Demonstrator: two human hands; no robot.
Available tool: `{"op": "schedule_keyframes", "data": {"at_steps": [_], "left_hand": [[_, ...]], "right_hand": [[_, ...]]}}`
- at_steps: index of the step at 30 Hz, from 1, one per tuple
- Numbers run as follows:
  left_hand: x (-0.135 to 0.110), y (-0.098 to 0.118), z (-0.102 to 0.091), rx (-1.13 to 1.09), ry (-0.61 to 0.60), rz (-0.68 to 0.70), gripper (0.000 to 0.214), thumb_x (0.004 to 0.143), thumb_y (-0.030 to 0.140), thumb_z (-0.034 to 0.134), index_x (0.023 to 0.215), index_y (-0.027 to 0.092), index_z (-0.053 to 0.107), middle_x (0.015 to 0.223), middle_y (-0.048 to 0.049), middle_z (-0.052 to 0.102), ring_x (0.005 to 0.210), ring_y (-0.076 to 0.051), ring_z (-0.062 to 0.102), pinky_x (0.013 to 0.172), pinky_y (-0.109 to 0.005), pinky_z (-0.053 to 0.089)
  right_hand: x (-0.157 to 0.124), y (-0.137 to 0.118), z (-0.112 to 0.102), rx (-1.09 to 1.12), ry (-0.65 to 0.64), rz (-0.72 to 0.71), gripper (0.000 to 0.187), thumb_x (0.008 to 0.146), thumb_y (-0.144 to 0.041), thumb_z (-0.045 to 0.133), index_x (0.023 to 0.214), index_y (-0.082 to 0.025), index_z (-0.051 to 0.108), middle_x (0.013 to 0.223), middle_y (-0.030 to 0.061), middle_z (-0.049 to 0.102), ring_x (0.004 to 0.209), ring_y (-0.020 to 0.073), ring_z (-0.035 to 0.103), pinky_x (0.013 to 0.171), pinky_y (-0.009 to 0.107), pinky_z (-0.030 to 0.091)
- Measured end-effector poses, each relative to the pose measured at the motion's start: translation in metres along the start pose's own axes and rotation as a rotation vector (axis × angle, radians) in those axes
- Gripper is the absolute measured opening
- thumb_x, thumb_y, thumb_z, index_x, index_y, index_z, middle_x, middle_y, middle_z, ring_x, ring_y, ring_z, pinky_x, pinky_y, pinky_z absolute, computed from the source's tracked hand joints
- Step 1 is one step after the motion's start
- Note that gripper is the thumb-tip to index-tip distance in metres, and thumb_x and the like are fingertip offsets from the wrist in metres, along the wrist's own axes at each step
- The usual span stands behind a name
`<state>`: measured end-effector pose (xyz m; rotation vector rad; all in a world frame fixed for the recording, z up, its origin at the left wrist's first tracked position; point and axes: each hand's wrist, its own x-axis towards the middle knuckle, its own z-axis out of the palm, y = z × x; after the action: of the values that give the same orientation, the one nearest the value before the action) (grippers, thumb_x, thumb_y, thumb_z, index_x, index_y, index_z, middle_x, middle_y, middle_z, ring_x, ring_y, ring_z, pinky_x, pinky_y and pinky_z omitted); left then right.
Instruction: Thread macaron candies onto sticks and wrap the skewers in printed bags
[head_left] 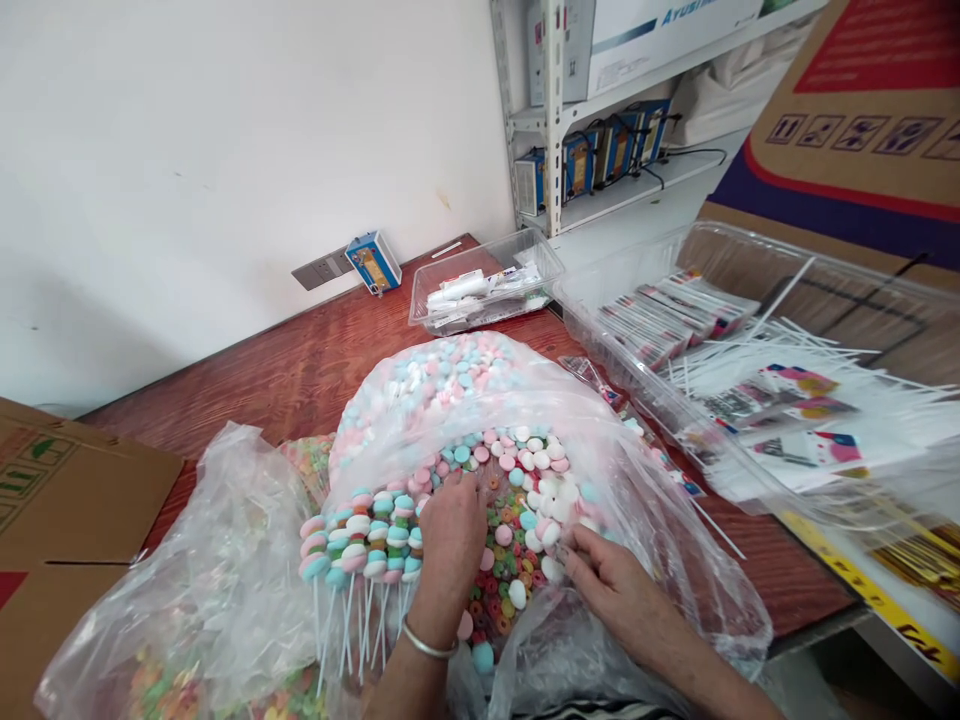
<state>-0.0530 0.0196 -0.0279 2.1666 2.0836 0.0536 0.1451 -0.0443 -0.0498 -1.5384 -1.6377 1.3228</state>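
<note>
An open clear plastic bag (pixel 660 500) holds pink, blue and white marshmallow candies (pixel 536 450) and small gummy rings (pixel 506 585) in several colours. My left hand (pixel 454 525), with a silver bangle at the wrist, reaches in among the candies. Its fingers are bent together, and their tips are hidden. To its left lies a row of candy skewers (pixel 367 540), marshmallows and gummies stacked on white sticks. Over white marshmallows on the bag's right side, my right hand (pixel 611 580) has thumb and fingers drawn together; what they pinch is unclear.
A second plastic bag (pixel 240 570) with gummy rings lies at left, by a cardboard box (pixel 60 500). To the right, a large clear tray (pixel 645 385) holds white sticks and printed wrappers. A smaller clear tray (pixel 487 320) stands near the wall. Shelves (pixel 555 130) rise behind.
</note>
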Motion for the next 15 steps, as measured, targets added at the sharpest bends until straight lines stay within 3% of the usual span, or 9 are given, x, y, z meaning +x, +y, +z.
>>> {"op": "schedule_keyframes", "data": {"at_steps": [3, 8, 11, 15], "left_hand": [[0.015, 0.003, 0.005, -0.164, 0.036, 0.028, 0.018, 0.091, 0.020, 0.046, 0.086, 0.018, 0.064, 0.092, -0.0096, 0.063, 0.078, -0.021, 0.059, 0.067, -0.030, 0.040], [0.031, 0.008, 0.021, -0.358, 0.028, 0.087, 0.016, 0.081, 0.007, 0.052, 0.078, 0.019, 0.063, 0.094, -0.0077, 0.065, 0.092, -0.022, 0.059, 0.077, -0.031, 0.042], [0.024, 0.007, 0.022, -0.514, 0.044, 0.062, 0.012, 0.082, 0.011, 0.054, 0.080, 0.019, 0.062, 0.091, -0.0063, 0.066, 0.091, -0.021, 0.059, 0.080, -0.033, 0.043], [0.011, 0.008, 0.014, -0.760, -0.014, 0.030, 0.008, 0.083, 0.023, 0.058, 0.088, 0.018, 0.063, 0.080, -0.0025, 0.068, 0.074, -0.016, 0.063, 0.068, -0.027, 0.049]], "right_hand": [[0.001, 0.000, 0.002, -0.003, -0.013, -0.015, 0.021, 0.091, -0.032, 0.034, 0.073, -0.023, 0.042, 0.067, -0.0025, 0.048, 0.066, 0.0181, 0.050, 0.062, 0.029, 0.035], [-0.003, -0.001, -0.002, 0.026, 0.010, -0.004, 0.021, 0.090, -0.031, 0.035, 0.076, -0.023, 0.046, 0.072, -0.0004, 0.054, 0.070, 0.0191, 0.053, 0.065, 0.029, 0.038], [-0.004, -0.004, -0.004, 0.018, 0.027, -0.005, 0.021, 0.091, -0.032, 0.036, 0.074, -0.023, 0.045, 0.071, -0.0011, 0.054, 0.070, 0.0186, 0.053, 0.064, 0.029, 0.038], [0.001, -0.011, 0.000, -0.031, 0.040, -0.029, 0.023, 0.091, -0.032, 0.038, 0.069, -0.024, 0.039, 0.065, -0.0030, 0.050, 0.063, 0.0170, 0.049, 0.059, 0.028, 0.033]]}}
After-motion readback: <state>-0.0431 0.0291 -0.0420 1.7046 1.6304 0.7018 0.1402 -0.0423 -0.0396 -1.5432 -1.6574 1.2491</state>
